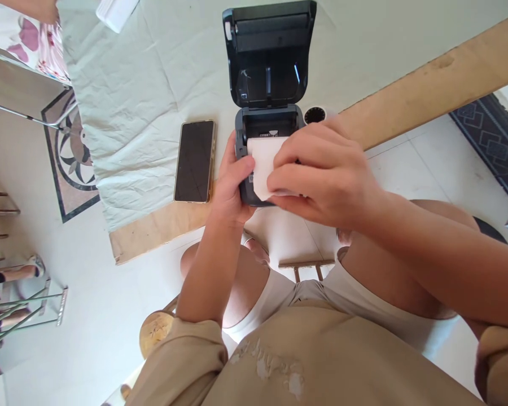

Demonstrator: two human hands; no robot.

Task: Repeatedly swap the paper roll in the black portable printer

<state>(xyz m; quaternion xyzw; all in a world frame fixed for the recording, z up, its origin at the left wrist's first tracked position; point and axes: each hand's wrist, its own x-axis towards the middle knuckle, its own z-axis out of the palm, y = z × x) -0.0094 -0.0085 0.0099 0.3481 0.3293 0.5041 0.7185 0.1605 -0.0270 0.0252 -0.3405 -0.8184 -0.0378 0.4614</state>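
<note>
A small dark printer [267, 121] sits near the table's front edge, on a pale cloth [144, 84] spread over the wooden table [427, 84]. Its lid [270, 53] is swung up and back, pointing away from the person, so the printer's long axis runs from the person toward the far side of the table. The open bay faces up, and a white paper roll [265, 163] lies in it with its axis crosswise, left to right; a loose flap of paper comes forward over the front of the body.

The left hand [231, 189] grips the printer's left front corner, thumb on top touching the paper's left edge, the other fingers curled down round the side and out of sight. The right hand [325, 172] lies over the paper's right part, its fingers [285, 180] pressed together and bent down on the sheet, pointing left. The paper thus sits between the left thumb and the right fingertips, partly hidden under the right hand. Whether the right thumb pinches the sheet from below cannot be told.

A black phone [195, 160] lies face up just left of the printer, parallel to it. A small dark spool [314, 114] stands just right of the printer.
</note>
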